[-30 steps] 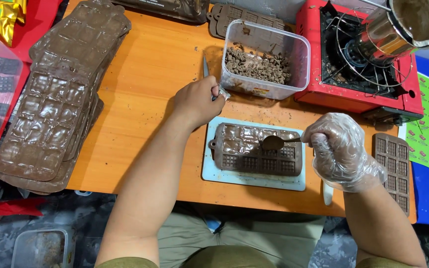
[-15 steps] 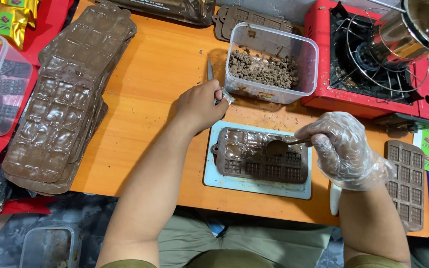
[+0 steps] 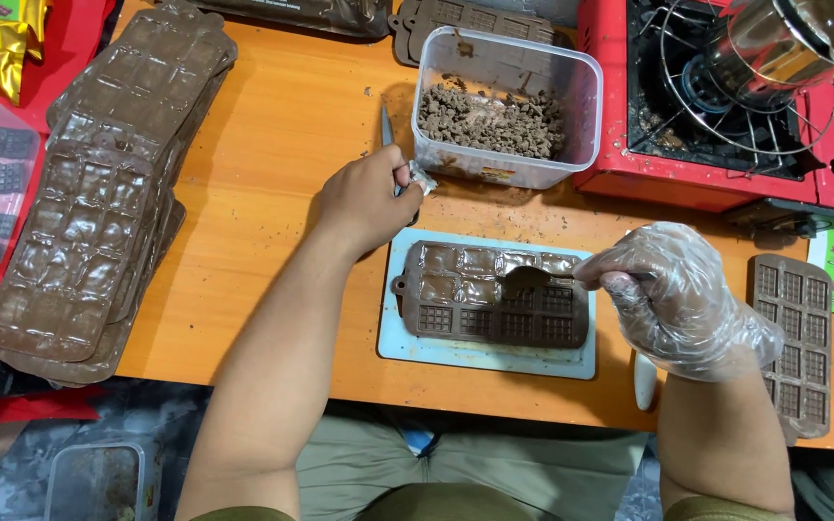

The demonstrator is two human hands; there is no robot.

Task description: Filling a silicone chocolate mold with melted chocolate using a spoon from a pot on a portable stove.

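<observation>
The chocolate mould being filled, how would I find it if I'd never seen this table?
Look at the orange table, near its front edge. There a pale blue board carries a brown chocolate mould, where the gloved right hand holds a spoon. Unlike the mould beside it, some pockets are filled and shiny.

Orange table carries: stacked filled moulds left, clear tub of crumbs, red stove right. Pale board near front edge, empty mould far right
</observation>
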